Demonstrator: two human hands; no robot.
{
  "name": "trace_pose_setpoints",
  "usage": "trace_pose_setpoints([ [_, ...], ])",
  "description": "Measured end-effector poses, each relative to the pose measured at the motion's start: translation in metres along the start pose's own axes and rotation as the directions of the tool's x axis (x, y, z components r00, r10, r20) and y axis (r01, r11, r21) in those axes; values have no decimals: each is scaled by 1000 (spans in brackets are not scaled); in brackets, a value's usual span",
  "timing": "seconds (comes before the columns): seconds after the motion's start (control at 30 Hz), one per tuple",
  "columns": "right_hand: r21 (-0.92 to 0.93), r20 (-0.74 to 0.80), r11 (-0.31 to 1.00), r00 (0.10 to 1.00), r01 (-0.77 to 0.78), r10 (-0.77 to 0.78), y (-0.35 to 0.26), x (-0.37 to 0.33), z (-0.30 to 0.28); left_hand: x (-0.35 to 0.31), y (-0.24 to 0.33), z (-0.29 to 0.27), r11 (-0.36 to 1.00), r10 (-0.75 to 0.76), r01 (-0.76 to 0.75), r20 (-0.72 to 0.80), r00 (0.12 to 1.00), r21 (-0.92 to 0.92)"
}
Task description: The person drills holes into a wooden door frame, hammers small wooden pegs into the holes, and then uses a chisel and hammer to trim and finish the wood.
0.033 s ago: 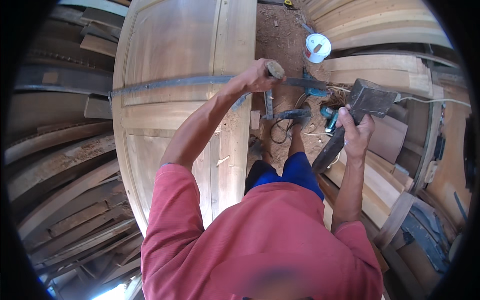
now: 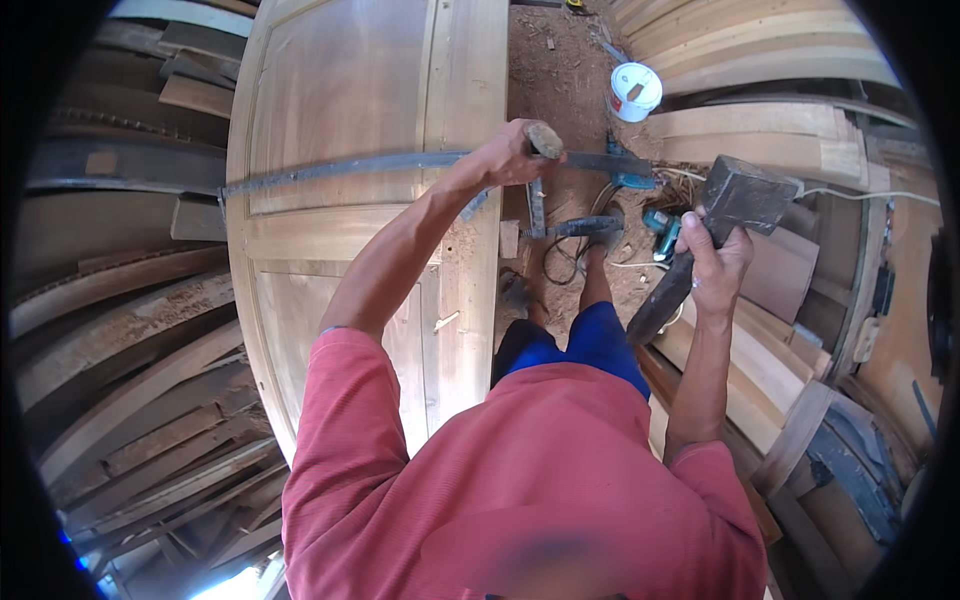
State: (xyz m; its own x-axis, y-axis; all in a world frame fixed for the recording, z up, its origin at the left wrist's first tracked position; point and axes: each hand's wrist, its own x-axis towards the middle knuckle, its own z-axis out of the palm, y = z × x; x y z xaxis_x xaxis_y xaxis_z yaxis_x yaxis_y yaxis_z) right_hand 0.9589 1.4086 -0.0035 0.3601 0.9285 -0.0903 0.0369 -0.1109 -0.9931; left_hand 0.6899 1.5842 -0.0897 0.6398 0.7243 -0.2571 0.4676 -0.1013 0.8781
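In my left hand (image 2: 505, 155) is a chisel (image 2: 545, 140), gripped by its worn wooden handle, with the butt end tipped up to the right. Part of what looks like its blade shows below the hand, over the stile of the panelled wooden door (image 2: 340, 235). Its tip is hard to make out. My right hand (image 2: 715, 262) is wrapped around the handle of a dark wooden mallet (image 2: 750, 193), its block head raised to the right of the chisel. A long bar clamp (image 2: 350, 170) spans the door under my left wrist, its screw end (image 2: 585, 227) beyond the door's right edge.
Sawdust covers the floor right of the door, with a white bucket (image 2: 634, 92), teal power tools (image 2: 662, 235) and loose cables near my feet. Stacked boards (image 2: 760, 140) line the right side; timber (image 2: 130, 300) fills the left.
The mallet and my right hand have shifted very slightly to the right. My left hand has edged slightly left with the chisel; the grips are unchanged.
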Motion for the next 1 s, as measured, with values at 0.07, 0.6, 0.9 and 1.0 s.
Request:
trace_pose_setpoints([
  [0.07,55,-33,998,999,-1,3,6,3,-10,0,-13,-1,998,-48,46,44,998,45],
  [0.6,-554,171,833,981,20,90,84,7,71,-2,-17,28,986,79,-110,233,969,122],
  [0.9,-447,76,890,988,-90,138,88,9,74,-7,-16,28,986,57,-90,232,971,137],
  [1.0,-601,223,778,973,185,-59,106,15,66,-8,-13,29,981,88,-127,240,967,150],
])
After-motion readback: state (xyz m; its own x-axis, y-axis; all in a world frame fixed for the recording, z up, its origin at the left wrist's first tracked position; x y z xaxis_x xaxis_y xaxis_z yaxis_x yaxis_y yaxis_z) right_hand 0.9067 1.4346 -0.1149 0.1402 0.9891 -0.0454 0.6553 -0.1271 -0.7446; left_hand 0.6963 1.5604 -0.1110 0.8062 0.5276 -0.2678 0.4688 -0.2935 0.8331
